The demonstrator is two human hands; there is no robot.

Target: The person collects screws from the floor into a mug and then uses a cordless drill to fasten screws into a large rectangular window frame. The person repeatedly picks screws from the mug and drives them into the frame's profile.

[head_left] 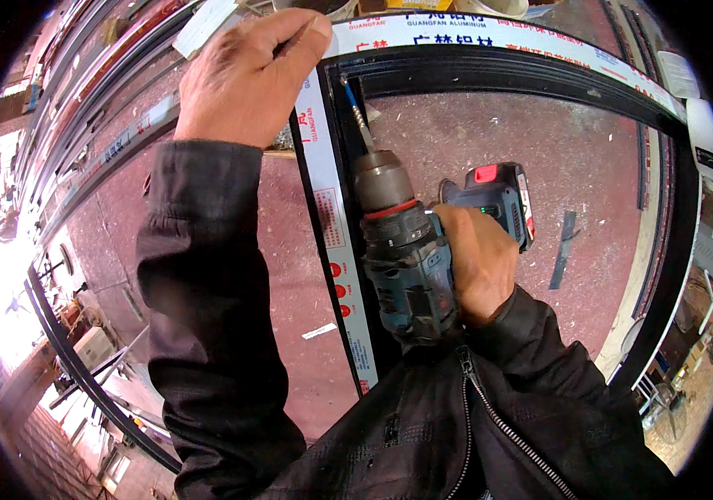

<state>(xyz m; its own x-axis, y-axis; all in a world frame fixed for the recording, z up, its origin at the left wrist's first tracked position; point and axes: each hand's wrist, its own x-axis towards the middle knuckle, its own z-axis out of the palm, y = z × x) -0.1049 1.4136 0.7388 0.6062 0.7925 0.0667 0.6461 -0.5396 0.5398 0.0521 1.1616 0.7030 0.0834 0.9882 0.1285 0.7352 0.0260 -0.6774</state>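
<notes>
A black metal frame [490, 73], its outer faces covered in printed white protective film, lies on a reddish work surface [456, 133]. My left hand [244, 79] grips the frame at its far left corner, thumb and forefinger closed together there; the other fingers are partly hidden. In my right hand [481, 258] is a cordless drill [410, 279], held by its handle, with its battery pack [498, 204] to the right. Its long drill bit [358, 117] points away from me, the tip inside the same corner. Whether the tip touches the metal cannot be made out.
A dark strip [563, 250] and a white scrap [320, 332] lie on the surface among small shavings. Long metal profiles [110, 137] run along the left. Containers [323, 7] stand beyond the far rail, and a fan [669, 423] is at lower right.
</notes>
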